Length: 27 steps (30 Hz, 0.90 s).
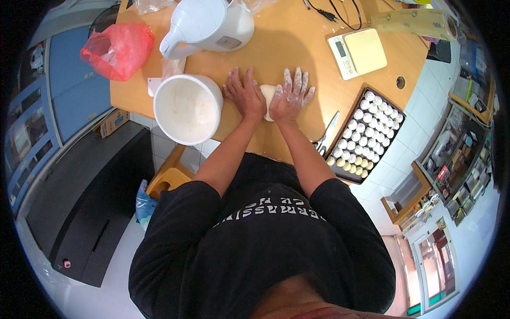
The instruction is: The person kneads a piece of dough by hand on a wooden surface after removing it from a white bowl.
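Note:
A lump of pale dough (268, 102) lies on the wooden table, between my two palms. My left hand (246, 97) presses against its left side, fingers stretched forward and a little apart. On the other side, my right hand (289, 100) touches the dough with the base of its palm and thumb. Its fingers are spread and dusted with white flour. Both palms partly cover the lump. Just left of my left hand stands a white round tub (187, 110), with whitish residue inside.
A dark tray (366, 135) of small white and yellowish balls sits at right, with scissors (328, 131) beside it. Further back are a kitchen scale (357, 53), a roll of clear film (419, 24) and a cable. A white pitcher (212, 26) and red plastic bag (118, 50) stand back left.

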{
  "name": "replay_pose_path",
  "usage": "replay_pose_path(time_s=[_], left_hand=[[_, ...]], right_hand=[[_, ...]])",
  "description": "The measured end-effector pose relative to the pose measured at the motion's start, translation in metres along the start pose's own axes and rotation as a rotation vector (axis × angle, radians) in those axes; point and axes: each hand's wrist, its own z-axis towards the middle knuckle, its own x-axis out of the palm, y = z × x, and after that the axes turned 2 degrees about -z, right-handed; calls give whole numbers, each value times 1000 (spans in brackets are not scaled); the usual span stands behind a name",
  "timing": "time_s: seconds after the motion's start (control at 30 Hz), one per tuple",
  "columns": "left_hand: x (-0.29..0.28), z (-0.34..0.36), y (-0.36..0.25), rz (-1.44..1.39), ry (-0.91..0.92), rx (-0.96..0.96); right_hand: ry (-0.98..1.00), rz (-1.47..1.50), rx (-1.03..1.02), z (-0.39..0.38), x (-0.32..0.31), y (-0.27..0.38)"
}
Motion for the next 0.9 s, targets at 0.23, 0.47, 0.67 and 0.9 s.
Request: replay_pose_path(time_s=[0.23, 0.47, 0.67, 0.9], left_hand=[[4, 23, -7, -3, -41, 10], [-27, 43, -15, -514, 208, -31], [-49, 7, -17, -625, 447, -293], [-72, -12, -43, -875, 448, -452]], right_hand=[[-22, 15, 14, 32, -3, 3], [427, 802, 235, 78, -53, -28], [689, 637, 22, 32, -72, -50], [561, 362, -55, -7, -76, -37]])
